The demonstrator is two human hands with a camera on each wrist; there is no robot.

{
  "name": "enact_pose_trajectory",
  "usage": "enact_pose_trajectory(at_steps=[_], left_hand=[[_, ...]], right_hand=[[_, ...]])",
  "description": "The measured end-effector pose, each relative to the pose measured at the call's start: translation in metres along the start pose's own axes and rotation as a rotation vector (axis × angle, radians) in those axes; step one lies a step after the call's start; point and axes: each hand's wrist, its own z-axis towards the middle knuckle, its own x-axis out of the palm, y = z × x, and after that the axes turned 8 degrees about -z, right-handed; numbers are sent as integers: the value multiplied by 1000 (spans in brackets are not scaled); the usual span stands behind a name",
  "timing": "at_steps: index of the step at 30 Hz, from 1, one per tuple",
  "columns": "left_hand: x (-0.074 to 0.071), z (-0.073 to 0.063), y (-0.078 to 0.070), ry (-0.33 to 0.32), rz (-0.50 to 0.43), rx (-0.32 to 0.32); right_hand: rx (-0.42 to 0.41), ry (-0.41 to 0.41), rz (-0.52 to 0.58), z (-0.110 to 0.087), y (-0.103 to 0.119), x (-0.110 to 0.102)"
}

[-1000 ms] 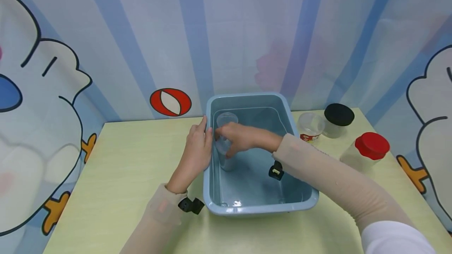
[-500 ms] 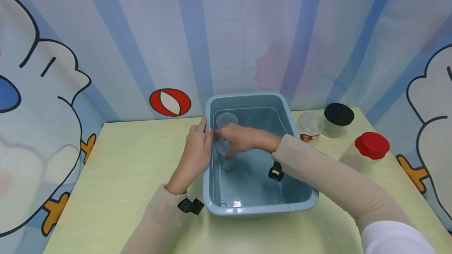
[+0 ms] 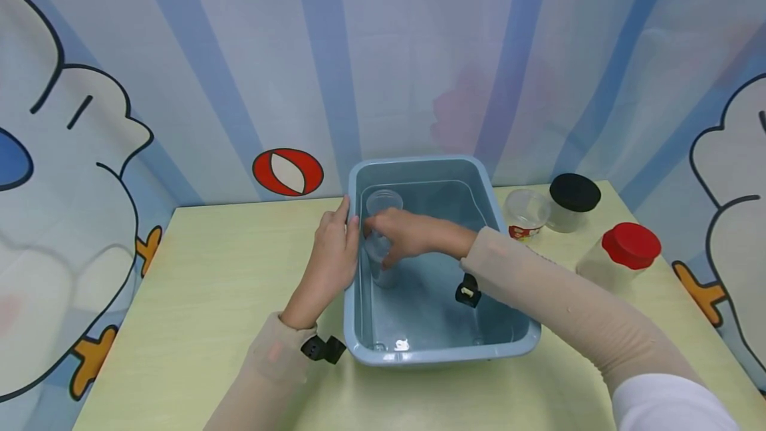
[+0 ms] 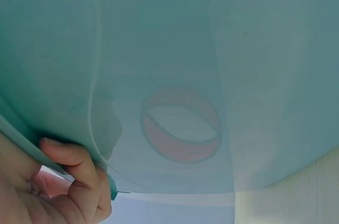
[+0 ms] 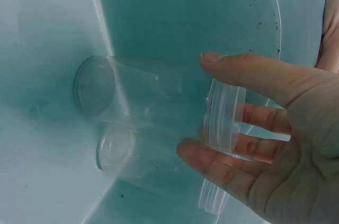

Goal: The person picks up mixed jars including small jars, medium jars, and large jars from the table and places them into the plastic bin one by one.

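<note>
In the head view a blue-grey plastic basin stands on the table. My left hand grips its left rim; the left wrist view shows that hand's fingers curled at the basin's edge. My right hand reaches inside the basin and holds a clear plastic jar by its upper end. The right wrist view shows thumb and fingers on either side of this jar's ridged top. A second clear jar stands beside it, farther back, against the basin's left side.
To the right of the basin are a clear tub with a red label, a black-lidded jar and a red-lidded jar. A pale yellow table carries everything, with a printed curtain hanging behind.
</note>
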Motion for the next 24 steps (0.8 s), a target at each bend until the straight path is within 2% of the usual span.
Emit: enact_pose_trajectory(at_steps=[24], left_hand=[[0,0,1,3,-5,0]], right_hand=[[20,11,-8,1,0,1]])
